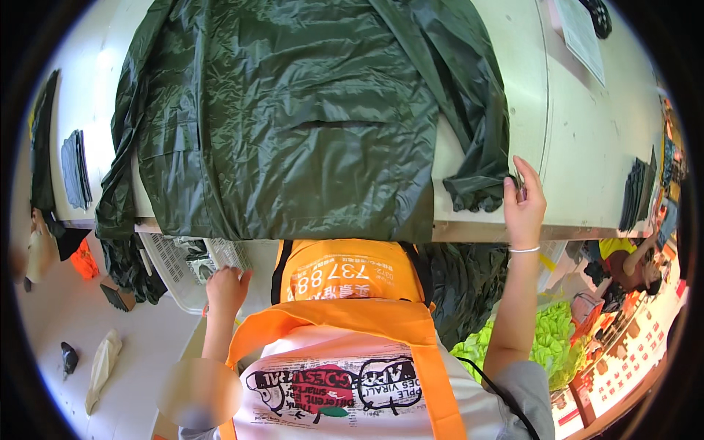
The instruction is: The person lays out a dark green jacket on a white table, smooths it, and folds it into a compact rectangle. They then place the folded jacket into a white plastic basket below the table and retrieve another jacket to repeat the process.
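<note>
A dark green, shiny jacket lies spread over the white table, its hem at the near edge and its sleeves at both sides. At the right sleeve's cuff, my right hand has its fingers bent, with the thumb against the fabric. A small dark, shiny thing shows between those fingers, too small to name. My left hand is off the jacket, below the table edge, beside a white plastic basket. Its fingers are curled, and whatever they may hold is hidden.
Folded dark garments stand in a stack on the left, and another stack on the right. A white board with paper lies far right. Bright yellow-green fabric is heaped below the table. A co-worker is at the right.
</note>
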Demonstrator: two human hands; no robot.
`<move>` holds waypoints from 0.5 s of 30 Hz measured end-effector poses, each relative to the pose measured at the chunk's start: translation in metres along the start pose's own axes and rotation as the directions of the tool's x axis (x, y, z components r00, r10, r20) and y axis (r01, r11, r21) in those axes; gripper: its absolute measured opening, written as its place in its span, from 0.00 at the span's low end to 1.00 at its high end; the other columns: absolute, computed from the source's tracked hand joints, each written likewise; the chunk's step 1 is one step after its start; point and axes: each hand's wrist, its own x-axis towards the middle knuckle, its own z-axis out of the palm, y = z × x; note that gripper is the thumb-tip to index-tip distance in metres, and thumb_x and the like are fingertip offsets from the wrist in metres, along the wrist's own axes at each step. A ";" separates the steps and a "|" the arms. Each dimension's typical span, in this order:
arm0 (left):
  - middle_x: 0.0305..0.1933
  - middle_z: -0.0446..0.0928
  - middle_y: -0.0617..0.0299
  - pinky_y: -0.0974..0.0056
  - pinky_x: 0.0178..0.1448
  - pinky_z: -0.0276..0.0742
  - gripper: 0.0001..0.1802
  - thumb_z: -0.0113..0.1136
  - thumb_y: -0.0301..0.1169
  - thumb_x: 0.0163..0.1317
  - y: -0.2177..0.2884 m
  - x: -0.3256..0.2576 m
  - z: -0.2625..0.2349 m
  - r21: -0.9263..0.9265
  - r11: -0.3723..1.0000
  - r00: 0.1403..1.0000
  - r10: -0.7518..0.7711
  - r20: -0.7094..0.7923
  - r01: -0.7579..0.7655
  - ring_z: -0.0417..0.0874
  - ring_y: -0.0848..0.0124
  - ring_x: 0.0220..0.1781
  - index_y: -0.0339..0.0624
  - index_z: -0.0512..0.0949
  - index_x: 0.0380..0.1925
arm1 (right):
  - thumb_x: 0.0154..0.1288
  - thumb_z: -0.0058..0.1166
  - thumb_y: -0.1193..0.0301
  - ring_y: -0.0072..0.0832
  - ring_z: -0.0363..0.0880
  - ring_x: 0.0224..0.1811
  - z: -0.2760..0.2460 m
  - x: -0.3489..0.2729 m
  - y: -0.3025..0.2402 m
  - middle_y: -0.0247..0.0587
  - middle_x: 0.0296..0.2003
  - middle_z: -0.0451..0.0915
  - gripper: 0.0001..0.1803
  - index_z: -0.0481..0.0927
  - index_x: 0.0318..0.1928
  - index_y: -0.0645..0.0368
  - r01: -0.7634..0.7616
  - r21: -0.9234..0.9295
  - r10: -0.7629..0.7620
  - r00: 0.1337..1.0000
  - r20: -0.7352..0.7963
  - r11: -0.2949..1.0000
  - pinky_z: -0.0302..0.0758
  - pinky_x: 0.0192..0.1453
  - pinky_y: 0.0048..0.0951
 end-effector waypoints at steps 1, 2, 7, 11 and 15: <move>0.27 0.78 0.52 0.52 0.41 0.73 0.16 0.59 0.42 0.58 0.017 0.003 -0.011 -0.098 0.995 1.000 -0.012 -0.011 0.011 0.80 0.52 0.35 0.40 0.80 0.23 | 0.59 0.58 0.82 0.23 0.78 0.47 -0.015 -0.007 0.010 0.39 0.52 0.75 0.23 0.74 0.56 0.60 -0.100 0.062 0.093 0.990 0.103 0.993 0.76 0.50 0.23; 0.32 0.79 0.52 0.53 0.42 0.73 0.15 0.59 0.42 0.59 0.040 0.013 -0.018 -0.199 0.976 0.986 0.063 -0.156 -0.094 0.79 0.53 0.37 0.40 0.80 0.26 | 0.57 0.60 0.83 0.25 0.77 0.50 -0.022 -0.012 0.017 0.40 0.53 0.74 0.25 0.73 0.57 0.63 -0.154 0.130 0.130 0.975 0.178 0.979 0.75 0.54 0.24; 0.38 0.79 0.55 0.58 0.46 0.75 0.08 0.62 0.31 0.57 0.197 0.052 -0.091 -0.258 0.738 0.743 0.456 -0.490 -0.624 0.79 0.55 0.43 0.40 0.79 0.34 | 0.55 0.61 0.84 0.20 0.77 0.43 -0.037 -0.023 0.038 0.40 0.45 0.79 0.26 0.73 0.56 0.61 -0.228 0.234 0.179 0.961 0.212 0.945 0.74 0.46 0.20; 0.55 0.72 0.47 0.55 0.61 0.68 0.28 0.66 0.34 0.53 0.312 0.053 -0.113 -0.232 0.363 0.424 0.655 -0.626 -0.902 0.72 0.50 0.58 0.40 0.71 0.54 | 0.56 0.60 0.83 0.18 0.76 0.39 -0.045 -0.025 0.010 0.41 0.38 0.81 0.25 0.71 0.55 0.62 -0.306 0.449 0.164 0.930 0.328 0.839 0.73 0.43 0.19; 0.33 0.80 0.51 0.62 0.45 0.75 0.14 0.61 0.30 0.58 0.349 0.053 -0.121 -0.548 0.294 0.581 0.660 -0.477 -0.783 0.81 0.61 0.39 0.32 0.78 0.41 | 0.61 0.56 0.81 0.14 0.74 0.36 -0.059 -0.030 -0.019 0.38 0.42 0.81 0.25 0.68 0.59 0.62 -0.281 0.657 -0.050 0.898 0.437 0.699 0.69 0.39 0.14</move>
